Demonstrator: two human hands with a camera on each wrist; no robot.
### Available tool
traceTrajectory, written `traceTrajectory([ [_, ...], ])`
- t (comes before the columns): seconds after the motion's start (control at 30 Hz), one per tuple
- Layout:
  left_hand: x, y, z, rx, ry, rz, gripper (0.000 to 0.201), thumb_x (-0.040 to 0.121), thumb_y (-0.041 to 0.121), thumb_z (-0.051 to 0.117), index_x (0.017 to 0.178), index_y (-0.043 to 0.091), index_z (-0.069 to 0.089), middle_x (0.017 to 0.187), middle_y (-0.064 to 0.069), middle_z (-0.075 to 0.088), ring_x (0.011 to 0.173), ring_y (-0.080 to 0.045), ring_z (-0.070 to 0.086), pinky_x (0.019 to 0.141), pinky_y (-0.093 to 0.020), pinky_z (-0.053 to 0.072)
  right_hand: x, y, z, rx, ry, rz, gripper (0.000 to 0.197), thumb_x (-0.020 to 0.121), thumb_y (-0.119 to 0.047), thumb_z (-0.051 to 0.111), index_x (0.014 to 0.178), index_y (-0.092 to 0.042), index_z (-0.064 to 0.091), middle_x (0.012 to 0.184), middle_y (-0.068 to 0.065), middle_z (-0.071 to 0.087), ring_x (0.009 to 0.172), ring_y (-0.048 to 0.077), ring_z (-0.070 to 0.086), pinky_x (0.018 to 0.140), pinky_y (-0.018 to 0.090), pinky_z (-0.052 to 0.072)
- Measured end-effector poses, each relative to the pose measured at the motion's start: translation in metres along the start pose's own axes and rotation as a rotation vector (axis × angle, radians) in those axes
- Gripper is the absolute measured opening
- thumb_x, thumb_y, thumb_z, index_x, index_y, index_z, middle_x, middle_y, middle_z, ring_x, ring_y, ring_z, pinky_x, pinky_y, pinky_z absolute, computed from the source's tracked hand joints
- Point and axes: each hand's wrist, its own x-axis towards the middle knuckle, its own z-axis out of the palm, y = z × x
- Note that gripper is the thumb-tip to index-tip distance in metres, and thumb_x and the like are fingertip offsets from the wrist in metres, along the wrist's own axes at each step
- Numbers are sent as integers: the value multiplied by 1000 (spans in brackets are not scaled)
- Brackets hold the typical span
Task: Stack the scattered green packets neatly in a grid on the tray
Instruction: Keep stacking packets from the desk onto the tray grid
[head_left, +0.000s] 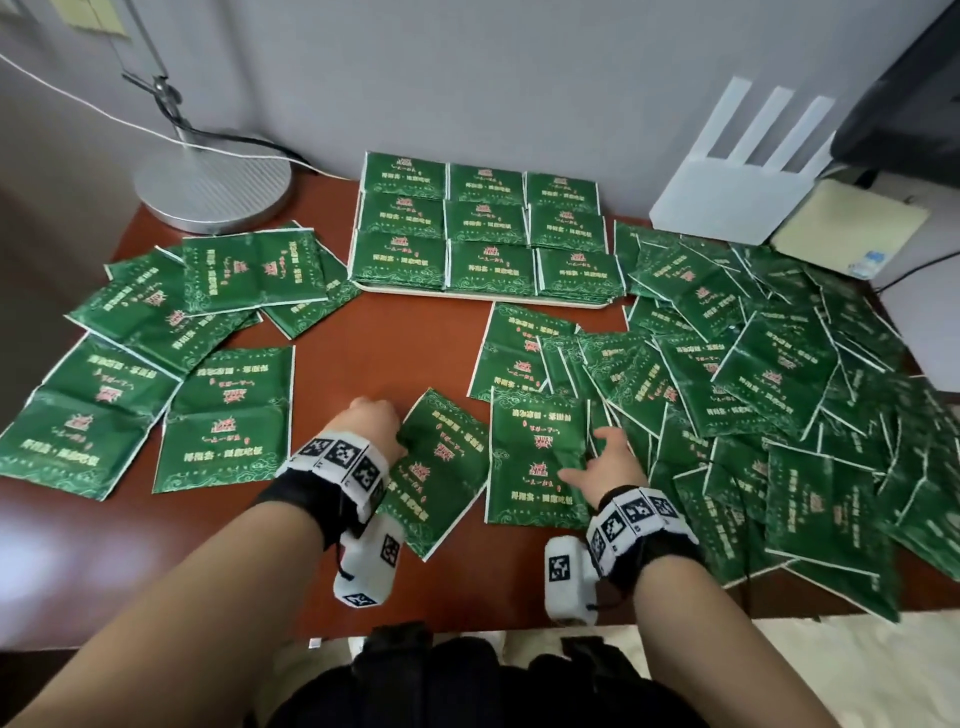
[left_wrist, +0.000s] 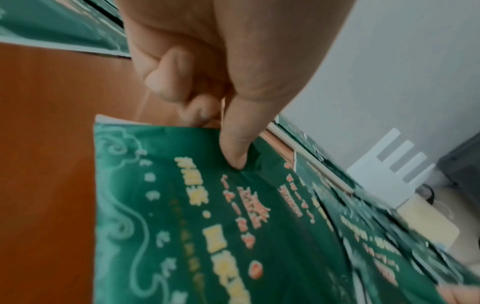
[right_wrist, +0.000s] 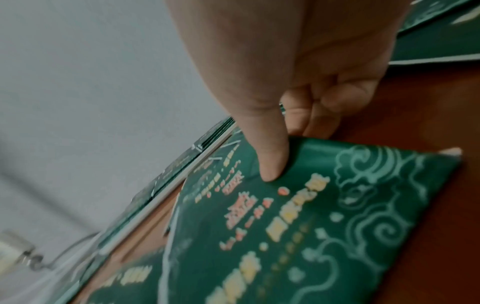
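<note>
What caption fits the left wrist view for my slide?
Left hand pinching the edge of a green packet on the brown table, thumb on top.

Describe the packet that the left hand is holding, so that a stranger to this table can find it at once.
Start from the tray of stacked green packets at the back of the red-brown table, then come toward the near edge. In the gap between the left and right piles, two packets lie side by side. It is the left packet: alone tilted, its far edge pinched by the left hand.
</note>
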Motion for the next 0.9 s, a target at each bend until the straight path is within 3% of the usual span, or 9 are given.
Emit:
traceTrajectory([
  [0.13,6,-22,-8,-275,91,19,22,88,21,59,106,11,51,101,-4,58,82,-17,55,72,-26,46,-8,-9,-6,94,-4,-68,44,88,-19,60,127,-4,48,124,11,56,107,27,57,94,33,44],
  [0.2,8,-34,-14,-453,147,38,23,86,21,62,102,11,48,97,-3,60,69,-13,56,60,-23,46,-11,-16,-9,205,35,-99,39,90,-18,58,124,-1,50,122,14,57,92,24,58,91,36,49],
  [0.3,10,-42,-26,-780,215,97,44,85,14,64,123,15,43,108,-6,59,59,-9,57,43,-15,44,-14,-28,-15,312,114,-170,30,90,-17,57,115,-5,47,119,16,57,79,20,59,83,36,53],
  [0.4,6,-47,-37,-986,231,206,61,86,3,60,137,26,37,118,-6,50,64,-10,59,45,-8,48,-14,-36,-21,428,161,-259,55,87,-11,60,134,-12,32,110,13,58,75,20,62,70,28,51],
  [0.47,1,-50,-42,-988,239,268,46,87,-1,57,125,24,50,122,-12,52,65,-9,61,53,-7,50,-14,-41,-25,448,159,-329,77,85,-4,61,145,-22,16,96,7,59,75,17,62,62,17,44],
  [0.53,-3,-51,-45,-957,255,271,31,88,-2,56,108,21,57,118,-16,58,61,-5,62,56,-9,52,-11,-47,-27,397,149,-410,83,85,-1,59,147,-27,10,88,1,57,81,19,62,66,17,44],
  [0.67,-7,-50,-41,-702,315,117,18,89,11,58,105,18,61,101,-6,65,69,-10,62,70,-28,57,5,-57,-31,70,96,-510,39,90,-11,55,126,-26,53,113,-2,59,95,19,59,85,31,48],
  [0.77,-8,-47,-37,-571,364,52,9,87,19,61,95,21,64,107,-4,62,83,-16,59,76,-30,53,19,-54,-39,27,105,-524,23,90,-14,55,108,-24,64,104,7,61,75,17,57,64,26,47],
  [0.9,-3,-37,-37,-646,424,5,2,88,20,60,88,19,58,101,0,58,67,-7,53,51,-17,38,37,-55,-50,63,143,-569,19,89,-17,57,100,-30,65,110,9,57,84,19,55,70,24,44],
])
